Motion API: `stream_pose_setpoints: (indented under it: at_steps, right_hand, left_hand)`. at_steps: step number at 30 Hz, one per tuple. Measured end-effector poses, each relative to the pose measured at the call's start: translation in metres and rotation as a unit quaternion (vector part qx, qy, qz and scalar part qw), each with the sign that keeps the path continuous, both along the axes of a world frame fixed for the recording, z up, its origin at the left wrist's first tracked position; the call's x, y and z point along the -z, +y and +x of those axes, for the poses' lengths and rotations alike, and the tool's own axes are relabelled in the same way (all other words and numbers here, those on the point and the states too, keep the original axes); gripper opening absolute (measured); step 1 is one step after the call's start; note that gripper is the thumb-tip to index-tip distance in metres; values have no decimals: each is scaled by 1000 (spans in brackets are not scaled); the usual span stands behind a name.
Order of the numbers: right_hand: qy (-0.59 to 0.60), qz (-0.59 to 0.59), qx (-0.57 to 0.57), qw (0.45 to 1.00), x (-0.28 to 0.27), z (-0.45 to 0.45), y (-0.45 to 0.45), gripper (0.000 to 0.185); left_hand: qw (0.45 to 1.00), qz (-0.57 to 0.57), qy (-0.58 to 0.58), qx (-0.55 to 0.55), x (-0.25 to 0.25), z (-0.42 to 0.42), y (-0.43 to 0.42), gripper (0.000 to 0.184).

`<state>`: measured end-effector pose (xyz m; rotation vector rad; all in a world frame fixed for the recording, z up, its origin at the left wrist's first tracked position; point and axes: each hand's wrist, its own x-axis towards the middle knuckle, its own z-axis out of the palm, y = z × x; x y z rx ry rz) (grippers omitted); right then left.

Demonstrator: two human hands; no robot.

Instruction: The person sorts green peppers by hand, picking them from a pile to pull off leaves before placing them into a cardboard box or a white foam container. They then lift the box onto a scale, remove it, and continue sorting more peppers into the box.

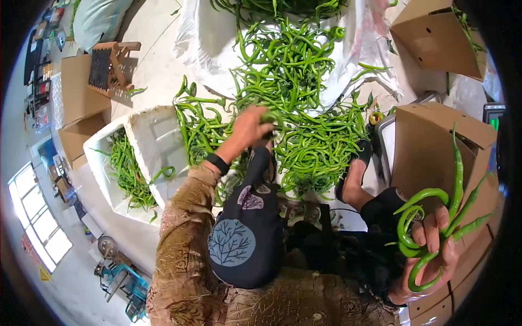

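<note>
My right hand (435,255) is closed round a bunch of long green chili peppers (408,223), some curled and some straight, near the cardboard box at the right. Over the pile on the floor, my left hand (253,127) is bent and slightly blurred. A green chili pepper (273,117) shows between its thumb and fingers. The heap of green chili peppers (321,155) lies in front of me and between my feet. It runs back to the mouth of a white sack (201,49), from which more peppers spill.
A white foam box (159,142) with two compartments stands at left, peppers in its left one. An open cardboard box (429,146) is close at right, another box (435,43) behind it. A small wooden stool (109,66) and a stuffed sack (98,22) are at back left.
</note>
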<state>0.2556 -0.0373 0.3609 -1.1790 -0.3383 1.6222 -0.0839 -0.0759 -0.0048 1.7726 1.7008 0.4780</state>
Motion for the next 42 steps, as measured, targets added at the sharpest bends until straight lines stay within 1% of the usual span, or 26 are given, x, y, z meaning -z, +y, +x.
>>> stream_pose_setpoints:
  at_steps: [1, 2, 4, 5, 8, 9, 13, 16, 18, 20, 21, 22, 24, 25, 26, 28, 29, 30, 32, 33, 34, 36, 38, 40, 41, 42]
  right_hand:
    - [-12, 3, -7, 1000, 0, 0, 0, 64]
    - [-12, 4, -7, 1000, 0, 1, -1, 64]
    - [-17, 1, -2, 1000, 0, 2, -3, 64]
    - [-17, 2, 0, 1000, 1, 1, -3, 64]
    - [-5, 9, 26, 1000, 1, -1, -4, 65]
    - [-4, 10, 21, 1000, 0, 0, -4, 65]
    - [-4, 9, 14, 1000, 0, 3, -6, 65]
    - [0, 4, 10, 1000, -2, -1, -3, 65]
    - [-2, 9, 14, 1000, -3, 1, -2, 65]
    - [11, 10, -1, 1000, -3, 5, -2, 65]
    - [9, 10, 9, 1000, -4, 2, -2, 66]
    - [14, 15, 8, 1000, -5, 2, -3, 66]
    - [34, 23, -6, 999, -7, 3, -5, 67]
    - [43, 28, -7, 999, -6, 3, -7, 67]
    - [59, 29, -14, 998, -8, 4, -8, 67]
    - [38, 18, 3, 999, -12, -1, -10, 67]
    - [38, 22, 4, 999, -11, 1, -11, 67]
    - [38, 23, 0, 999, -10, 4, -13, 67]
    - [32, 26, -1, 999, -10, 7, -14, 67]
    - [43, 18, 6, 999, -11, 5, -13, 66]
    - [55, 10, 13, 998, -11, 4, -12, 64]
    - [19, -5, 8, 1000, -13, 7, -10, 64]
    - [32, 1, 11, 999, -15, 1, -10, 65]
    - [19, -4, 16, 1000, -15, 3, -7, 66]
    - [16, -6, 20, 1000, -15, 5, -6, 66]
    - [15, -9, 22, 1000, -15, 6, -7, 66]
  left_hand:
    - [991, -107, 84, 9, -10, 16, -8, 33]
    - [991, -106, 85, 9, -5, 22, -8, 33]
    - [970, -119, 209, 36, 13, 28, -13, 21]
    - [981, 46, 179, 56, 21, 26, -16, 16]
    - [984, 50, 155, 71, 4, 23, -4, 17]
    - [984, 6, 171, 39, -1, 21, -2, 15]
    - [974, 0, 228, 18, 17, 12, 5, 13]
    - [975, 3, 220, 40, 18, 19, 21, 5]
    - [981, -3, 188, 44, -5, 17, 35, 7]
    - [997, 73, -2, 0, -43, 3, 46, 19]
    - [999, 28, 23, -12, -42, -12, 46, 32]
    - [999, 33, 28, -13, -42, -23, 43, 32]
    - [985, -112, 124, 31, -41, -41, 42, 36]
    - [990, -139, 38, -6, -43, -45, 43, 40]
    - [990, -133, 37, -2, -41, -42, 42, 40]
    - [978, -162, -53, -118, -60, -23, 42, 38]
    - [989, -84, -53, -107, -31, -17, 33, 35]
    - [998, -49, -5, -38, -35, -2, 31, 34]
    - [998, -15, 41, 41, -10, 21, 23, 28]
    - [993, 10, 107, 40, 0, 33, 16, 22]
    - [994, 9, 104, 41, 12, 37, 10, 22]
    - [973, -57, 223, 11, 27, 46, 11, 19]
    - [974, -76, 215, 10, 23, 40, 14, 24]
    - [999, -33, 20, 17, 12, 21, 22, 29]
    - [997, -77, 2, -6, -1, 15, 28, 33]
    - [994, -92, -61, -24, -22, 9, 34, 33]
